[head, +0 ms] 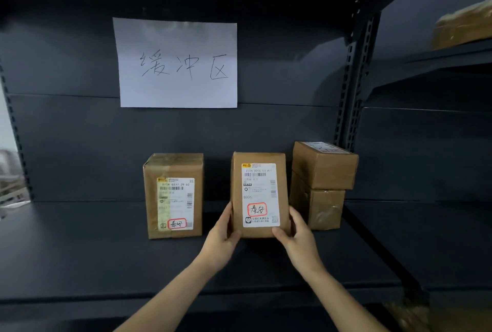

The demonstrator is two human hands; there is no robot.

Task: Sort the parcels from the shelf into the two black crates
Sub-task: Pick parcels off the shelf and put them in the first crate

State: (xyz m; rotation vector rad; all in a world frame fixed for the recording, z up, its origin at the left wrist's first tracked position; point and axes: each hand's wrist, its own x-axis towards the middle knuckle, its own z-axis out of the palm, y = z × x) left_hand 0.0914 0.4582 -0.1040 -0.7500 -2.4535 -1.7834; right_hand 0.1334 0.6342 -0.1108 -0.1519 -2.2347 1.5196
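A brown parcel [259, 193] with a white shipping label and red-circled handwriting stands upright at the middle of the dark shelf [80, 246]. My left hand [222, 236] grips its lower left edge and my right hand [295, 236] grips its lower right edge. Left of it stands a second labelled parcel [174, 196], upright and untouched. To the right, two plain brown parcels are stacked, the upper one [324, 165] on the lower one [319, 208]. No black crate is in view.
A white paper sign [177, 62] with handwriting is stuck to the shelf's back panel. A perforated upright post [354, 86] divides this bay from the right one, where another brown parcel [463, 25] lies on a higher shelf.
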